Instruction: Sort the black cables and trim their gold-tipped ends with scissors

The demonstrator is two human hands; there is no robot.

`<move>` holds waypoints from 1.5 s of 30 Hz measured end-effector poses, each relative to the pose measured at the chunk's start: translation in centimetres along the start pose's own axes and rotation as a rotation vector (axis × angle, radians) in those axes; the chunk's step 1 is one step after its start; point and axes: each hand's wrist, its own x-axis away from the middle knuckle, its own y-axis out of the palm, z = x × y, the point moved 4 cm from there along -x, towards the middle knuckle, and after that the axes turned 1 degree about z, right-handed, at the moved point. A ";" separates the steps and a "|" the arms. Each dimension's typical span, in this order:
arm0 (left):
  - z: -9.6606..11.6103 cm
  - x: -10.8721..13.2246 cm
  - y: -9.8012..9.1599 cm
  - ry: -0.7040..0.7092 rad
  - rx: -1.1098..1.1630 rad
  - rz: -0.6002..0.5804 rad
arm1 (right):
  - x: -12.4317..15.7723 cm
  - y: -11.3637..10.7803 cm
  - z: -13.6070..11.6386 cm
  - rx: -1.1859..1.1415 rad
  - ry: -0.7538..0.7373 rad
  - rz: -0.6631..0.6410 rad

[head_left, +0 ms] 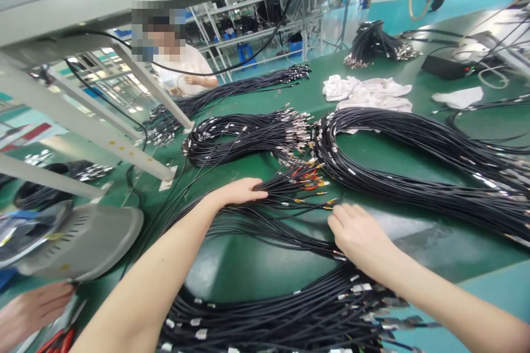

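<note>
My left hand reaches across the green table and is closed around a bundle of black cables. Orange, red and yellow pieces show at the ends of that bundle, pointing right. My right hand is to the right of these ends, fingers curled together beside a yellow-tagged cable tip. Its fingertips are turned away, so what they pinch cannot be made out. Below the left hand, a looser strand of black cables runs to the right hand's wrist side. Nearest me lies a thick bundle of black cables with white tags.
Looped cable bundles lie behind my hands, with a larger cable loop at right. White gloves or cloths are farther back. A grey frame post slants at left. Another person's hand is near red-handled pliers; a co-worker is opposite.
</note>
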 end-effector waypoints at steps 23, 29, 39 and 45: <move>6.7 0.7 2.9 -0.001 -0.492 0.138 | -2.3 2.3 -5.0 -0.199 0.029 -0.177; 7.1 1.8 3.7 -0.026 -0.458 0.190 | -2.7 2.5 -5.2 -0.223 0.039 -0.198; 7.6 4.7 -3.0 0.125 -0.187 0.193 | -5.6 0.9 -4.3 -0.579 -0.146 -0.221; 6.7 7.9 -4.9 0.148 -0.004 0.409 | -13.2 0.6 -2.8 -0.818 -0.281 -0.177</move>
